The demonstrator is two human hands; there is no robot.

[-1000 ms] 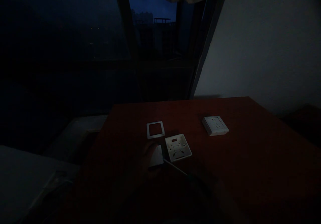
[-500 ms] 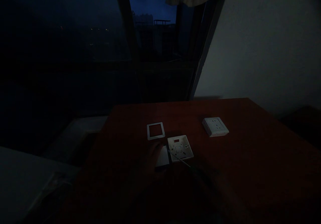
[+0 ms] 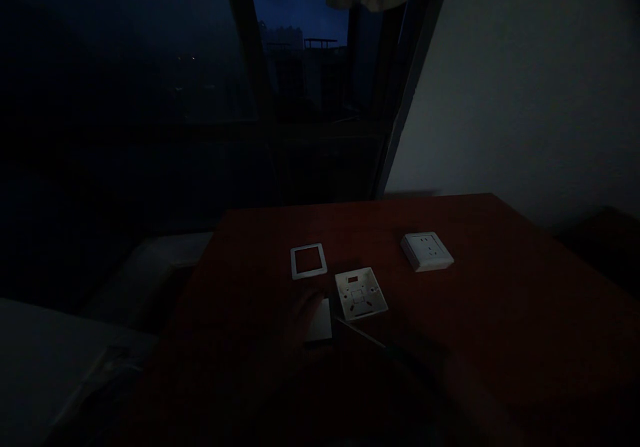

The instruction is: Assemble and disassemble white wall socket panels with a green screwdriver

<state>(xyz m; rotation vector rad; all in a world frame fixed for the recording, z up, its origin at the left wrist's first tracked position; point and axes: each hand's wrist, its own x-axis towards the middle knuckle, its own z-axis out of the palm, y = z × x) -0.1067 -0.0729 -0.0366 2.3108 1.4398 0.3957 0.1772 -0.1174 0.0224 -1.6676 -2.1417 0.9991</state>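
My left hand (image 3: 299, 319), mostly lost in shadow, is closed around a small white switch or socket panel (image 3: 320, 321). In my right hand (image 3: 443, 361), very dark, is a screwdriver (image 3: 364, 335). Its thin shaft points left, with the tip close to the panel's right edge; whether they touch I cannot tell. Just right of the panel, a white square wall mounting box (image 3: 359, 305) lies with its hollow side up. A white square cover frame (image 3: 293, 264) rests flat behind my left hand.
A complete white wall socket (image 3: 428, 252) on its box sits farther back at the right of the red-brown table (image 3: 470, 313). Beyond the table's back edge are a dark window (image 3: 320, 87) and a pale wall (image 3: 515, 100). The room is very dim.
The screwdriver tip has moved down, from over the mounting box's left edge to just below it. My left hand has shifted slightly left and down with the panel.
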